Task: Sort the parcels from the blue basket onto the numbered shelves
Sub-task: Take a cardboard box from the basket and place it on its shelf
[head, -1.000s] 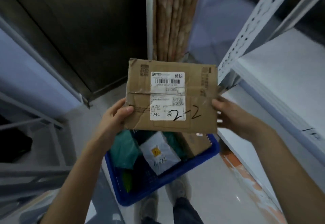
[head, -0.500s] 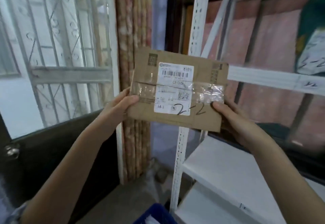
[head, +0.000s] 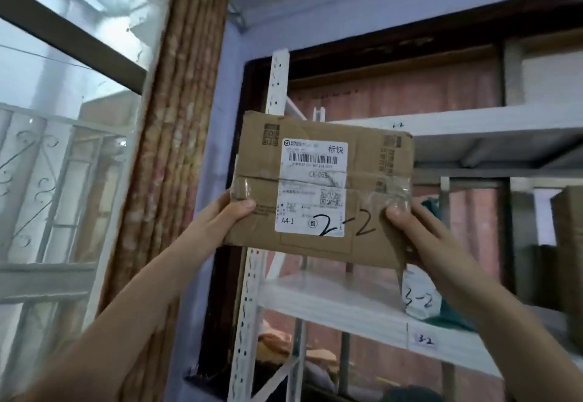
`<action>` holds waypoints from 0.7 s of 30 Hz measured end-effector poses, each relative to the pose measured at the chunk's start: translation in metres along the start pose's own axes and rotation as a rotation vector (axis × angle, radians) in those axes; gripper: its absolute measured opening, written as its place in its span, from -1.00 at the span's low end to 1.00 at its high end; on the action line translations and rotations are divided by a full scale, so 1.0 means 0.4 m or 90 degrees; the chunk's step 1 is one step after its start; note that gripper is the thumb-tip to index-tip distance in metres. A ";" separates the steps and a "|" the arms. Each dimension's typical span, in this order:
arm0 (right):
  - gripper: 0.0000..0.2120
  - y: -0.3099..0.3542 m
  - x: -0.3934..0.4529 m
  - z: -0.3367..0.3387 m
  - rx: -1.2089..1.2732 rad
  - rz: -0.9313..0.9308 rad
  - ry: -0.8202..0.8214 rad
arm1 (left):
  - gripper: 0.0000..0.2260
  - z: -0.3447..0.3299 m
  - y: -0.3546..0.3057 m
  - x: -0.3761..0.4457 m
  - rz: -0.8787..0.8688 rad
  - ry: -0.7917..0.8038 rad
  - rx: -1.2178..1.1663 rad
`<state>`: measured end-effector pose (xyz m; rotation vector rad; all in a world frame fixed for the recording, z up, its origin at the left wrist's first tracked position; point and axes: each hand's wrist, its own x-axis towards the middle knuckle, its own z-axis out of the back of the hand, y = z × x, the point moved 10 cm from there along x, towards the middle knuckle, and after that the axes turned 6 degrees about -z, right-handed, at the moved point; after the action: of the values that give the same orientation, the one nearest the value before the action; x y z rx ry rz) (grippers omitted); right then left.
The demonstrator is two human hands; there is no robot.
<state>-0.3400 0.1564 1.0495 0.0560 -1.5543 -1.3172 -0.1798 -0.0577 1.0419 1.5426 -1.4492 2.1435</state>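
Grip, two hands: left hand (head: 225,215) holds the left edge of the cardboard parcel (head: 318,187), thumb on the front face, fingers behind; right hand (head: 419,231) pinches the right edge the same way, thumb on the clear tape band.

Parcel, one: flat brown carton held up in the air in front of the shelving, face toward the camera, long axis running left to right, tilted slightly with the right end lower. White shipping label (head: 312,188), one, upright and readable; "A4-1" printed at the lower left, "2-2" handwritten across the label's lower edge and onto the cardboard.

Surroundings: white perforated upright post (head: 276,86), partly hidden behind the parcel. Upper shelf (head: 492,127), small handwritten tag above the parcel's top right corner, too small to read. Lower shelf (head: 340,310), front tag reading "3-2" (head: 424,340). On that shelf, one white bag marked "3-2" (head: 419,299), partly covered by the right hand, touching a green bag (head: 454,316). Brown cartons (head: 568,244) at far right. Patterned curtain (head: 170,162) left of the shelving; window with a white grille (head: 53,162) further left.
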 end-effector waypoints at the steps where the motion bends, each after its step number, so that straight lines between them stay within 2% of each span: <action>1: -0.73 0.027 0.020 0.027 -0.007 0.016 -0.018 | -0.49 -0.023 -0.008 0.041 -0.013 0.000 -0.007; 4: -0.61 0.101 0.078 0.106 -0.030 0.064 -0.068 | -0.60 -0.083 -0.042 0.159 -0.047 0.000 -0.040; 7: -0.77 0.181 0.138 0.169 -0.063 0.113 -0.091 | -0.44 -0.130 -0.088 0.266 -0.071 -0.006 -0.064; 10: -0.85 0.255 0.192 0.226 -0.115 0.158 -0.101 | -0.46 -0.177 -0.141 0.346 -0.112 0.006 -0.067; 13: -0.85 0.329 0.234 0.262 -0.166 0.218 -0.122 | -0.64 -0.216 -0.190 0.404 -0.146 0.013 -0.056; 16: -0.82 0.365 0.280 0.286 -0.222 0.238 -0.142 | -0.89 -0.229 -0.222 0.460 -0.179 -0.030 -0.030; 18: -0.84 0.377 0.312 0.297 -0.241 0.248 -0.155 | -0.82 -0.241 -0.231 0.494 -0.192 -0.032 -0.009; 20: -0.81 0.385 0.344 0.306 -0.270 0.254 -0.178 | -0.57 -0.253 -0.227 0.525 -0.196 -0.020 0.025; 21: -0.80 0.387 0.359 0.309 -0.280 0.253 -0.191 | -0.51 -0.256 -0.221 0.541 -0.193 -0.021 0.047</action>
<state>-0.4074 0.2155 1.2770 -0.7186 -1.3872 -1.3514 -0.2978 -0.0207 1.2654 1.7035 -1.0730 2.0202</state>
